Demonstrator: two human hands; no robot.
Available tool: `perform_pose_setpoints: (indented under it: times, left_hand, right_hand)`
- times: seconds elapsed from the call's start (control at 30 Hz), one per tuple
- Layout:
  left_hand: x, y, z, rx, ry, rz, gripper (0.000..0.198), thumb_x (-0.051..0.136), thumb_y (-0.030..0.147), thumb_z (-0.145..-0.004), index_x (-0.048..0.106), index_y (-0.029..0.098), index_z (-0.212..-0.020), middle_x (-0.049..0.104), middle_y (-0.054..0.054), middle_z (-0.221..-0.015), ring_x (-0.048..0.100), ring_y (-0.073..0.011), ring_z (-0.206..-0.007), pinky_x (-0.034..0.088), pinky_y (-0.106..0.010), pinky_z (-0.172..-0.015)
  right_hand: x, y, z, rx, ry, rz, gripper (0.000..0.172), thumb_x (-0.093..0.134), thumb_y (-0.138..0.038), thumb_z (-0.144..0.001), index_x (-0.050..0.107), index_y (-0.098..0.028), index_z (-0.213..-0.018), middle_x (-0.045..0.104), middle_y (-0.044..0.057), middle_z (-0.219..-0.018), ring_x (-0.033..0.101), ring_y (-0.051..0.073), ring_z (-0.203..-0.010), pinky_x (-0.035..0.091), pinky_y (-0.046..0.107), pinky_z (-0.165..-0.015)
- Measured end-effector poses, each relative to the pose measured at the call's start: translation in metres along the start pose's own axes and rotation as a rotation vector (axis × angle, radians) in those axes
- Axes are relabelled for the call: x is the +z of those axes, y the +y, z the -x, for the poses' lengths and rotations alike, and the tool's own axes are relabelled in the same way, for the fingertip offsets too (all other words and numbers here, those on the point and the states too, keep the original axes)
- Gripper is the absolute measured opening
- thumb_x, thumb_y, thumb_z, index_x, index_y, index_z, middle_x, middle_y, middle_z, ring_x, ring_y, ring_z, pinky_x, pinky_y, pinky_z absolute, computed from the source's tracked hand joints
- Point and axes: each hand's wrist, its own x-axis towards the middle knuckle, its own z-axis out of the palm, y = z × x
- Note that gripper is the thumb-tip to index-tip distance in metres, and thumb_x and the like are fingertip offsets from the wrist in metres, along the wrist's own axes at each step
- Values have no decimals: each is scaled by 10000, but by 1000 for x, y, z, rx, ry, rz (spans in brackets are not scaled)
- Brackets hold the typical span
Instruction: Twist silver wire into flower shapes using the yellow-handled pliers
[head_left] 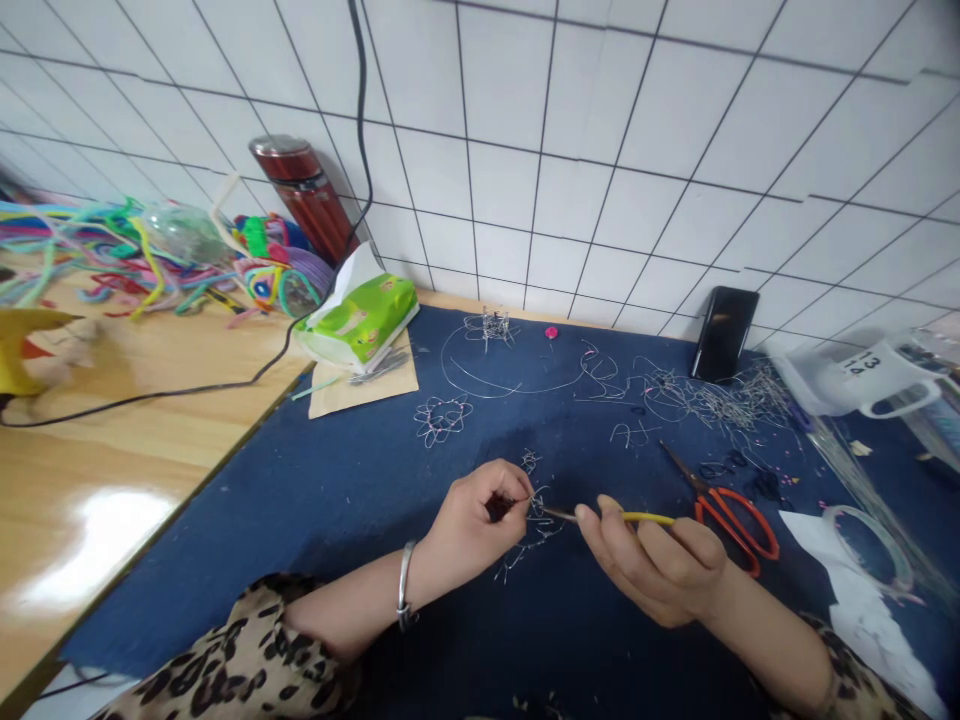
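Observation:
My left hand (484,508) pinches a small bent silver wire piece (538,505) between thumb and fingertips, above the dark blue mat (300,520). My right hand (656,560) is closed around yellow-handled pliers (651,518). The thin metal tip of the pliers points left and reaches the wire piece; whether its jaws grip the wire is too small to tell. More twisted wire (525,553) shows just below my left fingertips. A flower-shaped wire ring (442,420) with small pink beads lies on the mat beyond my left hand.
Orange-handled scissors (739,520) lie right of my right hand. Behind are loose wires (720,400), a wire frame (491,327) and a phone (724,335) leaning on the wall. A white mug (862,375) stands right; a green tissue pack (360,320) and red flask (307,200) are left.

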Motion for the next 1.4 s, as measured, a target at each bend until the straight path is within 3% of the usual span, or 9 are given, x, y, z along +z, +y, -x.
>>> perform_pose_setpoints:
  times: [0.1,0.2,0.4,0.53,0.63,0.8,0.93,1.1,1.4]
  left_hand:
    - [2,0,0,3,24,-8,167,504,3,-701,486,169,-692,591,-21,-802,546,-106,-651,421,-219,-568]
    - [2,1,2,58,76,-85,173,512,-1,-694,494,171,-699,587,-19,-799,561,-117,-690,429,-231,-604]
    - [1,1,5,160,82,-184,183,497,8,-713,513,188,-745,595,-26,-840,569,-127,-728,436,-238,-618]
    - [0,1,4,174,68,-156,167,508,25,-719,518,190,-738,600,-30,-843,572,-139,-756,441,-256,-652]
    - [-1,-1,1,83,21,-39,129,519,52,-732,521,180,-718,595,-34,-820,562,-133,-715,441,-250,-627]
    - [-2,-4,-2,-99,-73,240,86,528,79,-752,509,159,-730,559,-31,-807,501,-100,-639,417,-214,-553]
    - [-2,-4,-2,-118,-102,343,111,533,55,-740,493,159,-730,540,-19,-788,472,-90,-625,398,-206,-540]
    - [-3,-5,-2,-84,-112,261,113,525,48,-736,502,158,-725,546,-19,-780,490,-98,-642,409,-219,-567]
    - [-3,-6,-2,-27,-102,192,163,504,1,-710,491,164,-720,555,-14,-780,505,-101,-652,418,-227,-589]
  right_hand:
    - [-3,0,-9,-41,16,94,376,683,-116,-735,645,-368,-1012,652,-135,-998,474,77,-711,317,273,-644]
    - [-9,-5,-19,36,-54,45,270,663,-214,-765,659,-267,-1029,668,-58,-925,481,113,-727,315,301,-634]
    - [-24,-18,-32,172,-128,-49,277,599,-198,-788,647,-183,-1060,660,3,-866,482,152,-711,296,328,-593]
    - [-23,-18,-32,334,-203,-173,277,571,-168,-796,634,-213,-1062,645,7,-842,485,143,-686,321,316,-593]
    - [-14,-13,-28,473,-257,-310,277,567,-173,-786,634,-229,-1049,625,12,-797,493,134,-680,381,292,-639]
    - [3,-3,-21,693,-336,-687,253,525,-172,-792,642,-258,-999,622,10,-809,548,133,-740,436,260,-678]
    - [6,0,-22,843,-443,-981,245,524,-164,-785,639,-283,-966,614,-17,-810,570,121,-756,447,242,-679]
    - [4,2,-28,918,-502,-1160,222,520,-178,-781,647,-276,-934,593,-26,-772,567,108,-685,431,219,-591]
    - [5,1,-29,997,-567,-1334,223,538,-204,-790,666,-267,-961,534,-19,-718,508,106,-633,404,224,-573]
